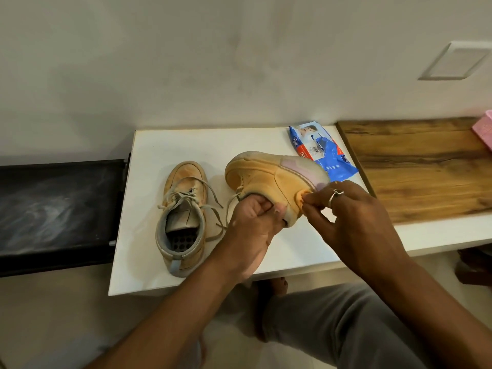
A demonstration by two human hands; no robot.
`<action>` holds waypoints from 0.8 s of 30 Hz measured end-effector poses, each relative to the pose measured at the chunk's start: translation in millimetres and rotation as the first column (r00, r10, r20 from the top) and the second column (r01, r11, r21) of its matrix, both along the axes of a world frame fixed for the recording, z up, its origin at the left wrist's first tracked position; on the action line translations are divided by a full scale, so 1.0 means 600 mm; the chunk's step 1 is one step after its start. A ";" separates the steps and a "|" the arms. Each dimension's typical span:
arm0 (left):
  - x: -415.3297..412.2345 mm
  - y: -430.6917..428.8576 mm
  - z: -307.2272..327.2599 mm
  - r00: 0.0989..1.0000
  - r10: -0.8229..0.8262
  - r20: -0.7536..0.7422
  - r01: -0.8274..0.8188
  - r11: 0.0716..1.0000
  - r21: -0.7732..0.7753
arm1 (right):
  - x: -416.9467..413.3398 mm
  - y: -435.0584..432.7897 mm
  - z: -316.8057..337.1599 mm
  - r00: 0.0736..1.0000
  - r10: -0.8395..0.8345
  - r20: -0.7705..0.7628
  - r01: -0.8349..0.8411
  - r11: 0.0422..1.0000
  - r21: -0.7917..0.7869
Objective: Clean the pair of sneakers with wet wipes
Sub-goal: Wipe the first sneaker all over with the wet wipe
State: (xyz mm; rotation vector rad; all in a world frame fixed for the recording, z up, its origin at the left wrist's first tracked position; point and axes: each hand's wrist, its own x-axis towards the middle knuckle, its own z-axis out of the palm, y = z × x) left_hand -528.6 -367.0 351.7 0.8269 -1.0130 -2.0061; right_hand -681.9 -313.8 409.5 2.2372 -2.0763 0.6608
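Your grey-trousered knee (332, 323) sits lowest in frame, below the white tabletop (143, 249). Left hand (253, 222) grips the tan suede sneaker with the lilac side panel (277, 177) at its collar, fingers curled into the opening. The shoe is tipped on its side, sole edge toward the wall. Right hand (354, 217), silver ring (336, 194) on one finger, pinches a small orange fold at that shoe's heel — wipe or heel tab, can't tell. Second tan lace-up sneaker (183, 217) stands upright on the tabletop just left, laces loose. Blue plastic wet-wipe pack (322, 153) lies behind the held shoe, beside the wood-grain board (426, 166).
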 end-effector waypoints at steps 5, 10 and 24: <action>0.019 -0.016 0.026 0.950 0.085 -0.299 -0.026 0.980 0.197 | -0.002 0.005 -0.010 0.988 -0.013 0.153 0.037 0.986 -0.161; 0.027 -0.018 0.038 0.895 0.172 -0.411 -0.033 0.946 0.324 | 0.012 -0.008 0.000 0.981 0.041 0.190 0.017 0.956 -0.293; 0.034 -0.008 0.032 0.997 0.077 -0.027 -0.079 0.992 -0.095 | 0.034 -0.040 0.019 0.968 0.062 0.244 0.011 0.957 -0.289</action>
